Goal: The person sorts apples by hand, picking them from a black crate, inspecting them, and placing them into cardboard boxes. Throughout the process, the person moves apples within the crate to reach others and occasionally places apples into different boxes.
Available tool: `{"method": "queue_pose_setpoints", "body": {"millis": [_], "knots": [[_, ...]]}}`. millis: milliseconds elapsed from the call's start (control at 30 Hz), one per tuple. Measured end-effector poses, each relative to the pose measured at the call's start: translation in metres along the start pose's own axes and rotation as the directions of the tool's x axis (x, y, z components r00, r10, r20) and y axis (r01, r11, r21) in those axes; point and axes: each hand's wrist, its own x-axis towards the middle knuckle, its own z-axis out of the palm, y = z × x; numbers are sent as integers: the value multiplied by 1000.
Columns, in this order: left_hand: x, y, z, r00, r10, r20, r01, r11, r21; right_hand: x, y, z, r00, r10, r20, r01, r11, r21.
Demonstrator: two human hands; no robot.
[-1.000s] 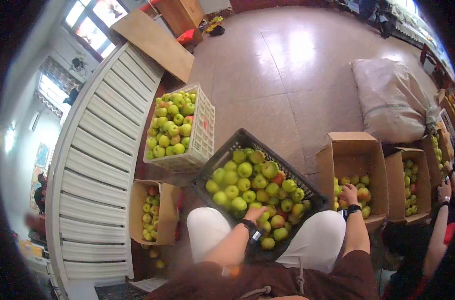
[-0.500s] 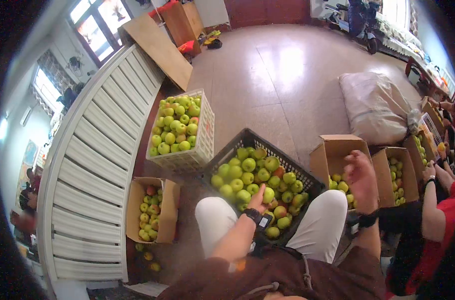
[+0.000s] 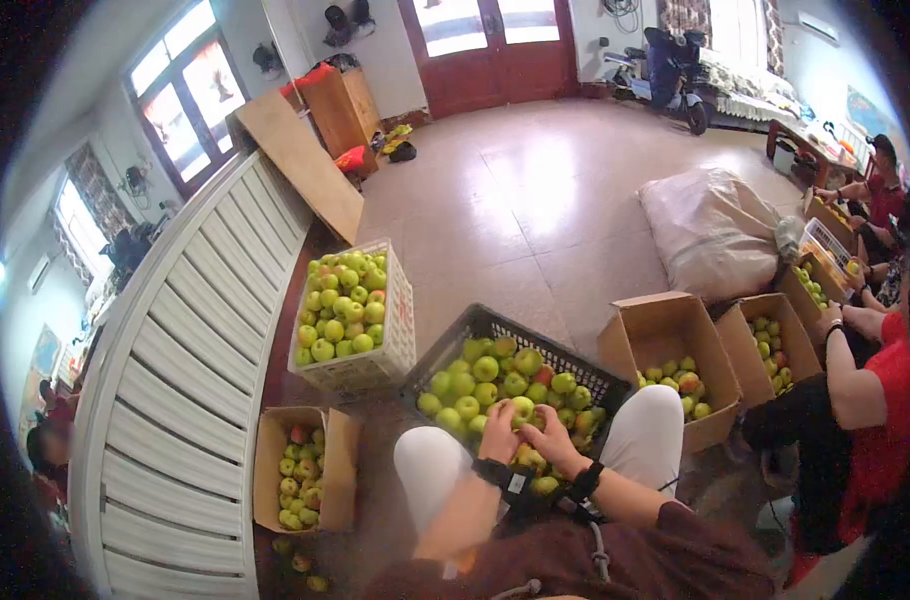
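Observation:
Both hands meet over the front part of a black plastic crate (image 3: 437, 352) filled with green apples, some blushed red. My left hand (image 3: 498, 435) is closed round the left side of a green apple (image 3: 522, 408). From the right, my right hand (image 3: 553, 440) has its fingers on the same apple. The crate sits between my white-trousered knees. Just right of it stands a cardboard box (image 3: 708, 345) with a layer of green and reddish apples inside.
A white crate (image 3: 400, 315) of apples and a cardboard box (image 3: 341, 470) of apples stand left, beside white slatted panels (image 3: 190, 350). At right are a stuffed sack (image 3: 710, 235), more apple boxes (image 3: 740, 350) and people seated, one in red (image 3: 890, 400).
My right hand has come from over the cardboard box on the right to the apple at my left hand. The view has tilted up, showing more of the red doors.

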Motion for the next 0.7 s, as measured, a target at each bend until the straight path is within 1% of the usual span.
{"method": "queue_pose_setpoints", "body": {"millis": [33, 67, 100, 133, 167, 200, 300, 333, 367, 433, 467, 533, 567, 600, 667, 700], "knots": [[0, 19, -2, 995, -90, -44, 77, 969, -234, -1, -1, 1, 1000, -17, -17, 16, 998, -59], [0, 23, -2, 981, -192, -6, 164, 854, -494, 2, -2, 1, 997, 65, 30, -67, 995, 80], [0, 27, -1, 956, -292, 33, 227, 663, -714, 4, -9, -2, 992, 115, 56, -124, 971, 206], [2, 24, -2, 921, -356, 159, 295, 368, -882, 5, -19, -6, 984, 158, 88, -178, 927, 329], [6, 19, -4, 879, -372, 300, 334, 31, -942, 7, -30, -10, 973, 192, 124, -228, 866, 445], [7, 5, -3, 907, -304, 291, 331, 86, -940, 0, -76, -23, 939, 302, 166, -344, 796, 498], [6, 10, -5, 844, -383, 376, 375, -81, -923, 7, -79, -34, 958, 234, 163, -283, 847, 450], [5, 5, -1, 837, -390, 383, 369, -114, -922, 13, -67, -32, 969, 209, 135, -248, 859, 449], [3, 0, 2, 842, -380, 382, 374, -96, -922, 18, -56, -33, 962, 229, 146, -270, 858, 437], [6, 4, 4, 856, -355, 375, 380, -61, -923, 26, -55, -40, 951, 263, 165, -309, 859, 409], [7, 3, 8, 859, -365, 359, 358, -74, -931, 26, -55, -46, 936, 304, 175, -350, 791, 502], [8, -1, 10, 811, -427, 400, 404, -86, -911, 16, -112, -70, 956, 204, 211, -294, 667, 685], [9, -4, 10, 783, -458, 420, 429, -91, -899, 17, -129, -78, 963, 152, 222, -269, 586, 765], [10, -7, 11, 761, -473, 444, 446, -116, -888, 29, -118, -90, 990, 35, 137, -124, 683, 719], [9, -21, 19, 736, -509, 446, 458, -112, -882, 47, -127, -124, 992, 113, 59, -110, 521, 846], [9, -29, 22, 719, -530, 449, 467, -110, -877, 56, -132, -144, 993, 120, 21, -75, 465, 882]]}}
